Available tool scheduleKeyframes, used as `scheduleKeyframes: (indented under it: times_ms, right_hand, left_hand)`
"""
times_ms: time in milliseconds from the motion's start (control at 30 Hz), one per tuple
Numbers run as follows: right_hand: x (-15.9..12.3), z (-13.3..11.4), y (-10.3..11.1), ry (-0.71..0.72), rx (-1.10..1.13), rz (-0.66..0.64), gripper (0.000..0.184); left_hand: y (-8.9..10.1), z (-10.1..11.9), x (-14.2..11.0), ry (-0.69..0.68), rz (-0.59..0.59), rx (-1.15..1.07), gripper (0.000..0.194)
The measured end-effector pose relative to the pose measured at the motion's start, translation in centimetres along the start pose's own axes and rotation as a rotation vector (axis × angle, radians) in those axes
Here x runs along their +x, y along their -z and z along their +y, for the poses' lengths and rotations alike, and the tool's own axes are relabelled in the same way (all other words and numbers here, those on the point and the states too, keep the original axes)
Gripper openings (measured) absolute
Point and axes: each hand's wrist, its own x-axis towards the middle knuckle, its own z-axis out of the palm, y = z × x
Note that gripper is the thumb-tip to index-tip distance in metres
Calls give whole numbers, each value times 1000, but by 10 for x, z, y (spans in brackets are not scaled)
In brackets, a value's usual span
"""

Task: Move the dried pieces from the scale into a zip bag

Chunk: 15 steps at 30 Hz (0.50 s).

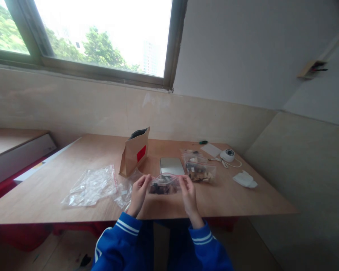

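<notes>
A small clear zip bag [164, 185] with dark pieces inside is held up just above the near edge of the table [73, 150], at the centre of the view. The left hand [139, 194] pinches the bag's end at 9 o'clock, fingers closed on the plastic; the right hand [188, 195] pinches the end at 3 o'clock in the same way. Both wrists come out of blue sleeves with white stripes.

Just beyond the held bag, at 12 o'clock, lies a flat silvery scale [171, 165]. At 2 o'clock from the bag, near the right hand, sits a second clear bag [200, 171] filled with mixed brown and pale pieces. At 11 o'clock stands a brown paper pouch [135, 152], upright and open at the top, with a red label on its face. At 9 o'clock, a heap of empty clear bags [92, 186] lies flat on the table.

Farther out, toward 2 o'clock, are a white round device [227, 154] with a cord, a white card [211, 149] and a green-handled tool [203, 142]. At 3 o'clock lies a crumpled white tissue [245, 179]. A window [101, 37] runs above the wall behind the table.
</notes>
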Motion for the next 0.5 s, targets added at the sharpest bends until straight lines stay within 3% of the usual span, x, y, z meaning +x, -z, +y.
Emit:
scheduleKeyframes:
  times_ms: [100,200,333,500]
  right_hand:
    - [-2,10,0,-32,-26,93,33]
    - [-2,18,-1,-68,-44,154,37]
    - [-1,32,1,-78,-67,184,42]
    - [1,50,17,-92,-98,218,46]
  left_hand:
    - [-3,-6,0,-49,126,119,39]
    - [-6,-16,1,-72,181,209,37]
    - [-7,-30,4,-55,164,210,37]
    - [-5,-36,7,74,33,57,40]
